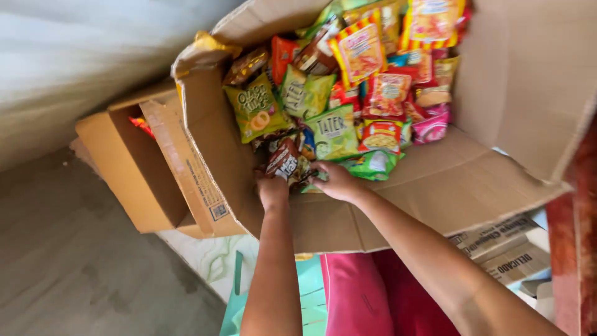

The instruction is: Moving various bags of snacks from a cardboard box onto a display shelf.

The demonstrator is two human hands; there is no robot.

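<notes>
— How many boxes?
— Two: a large cardboard box point(435, 186) heaped with snack packets point(367, 81), too many to count, and a smaller box point(130, 168) beside it.
— The hands?
— Left hand point(272, 190) grips a brown packet point(285, 163) at the heap's near edge; right hand point(336, 180) pinches a green packet point(373, 165) next to it.

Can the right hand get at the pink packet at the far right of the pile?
Probably yes. The right hand rests at the near edge of the pile, and the pink packet lies on top, uncovered. The open cardboard box leaves the way free.
</notes>
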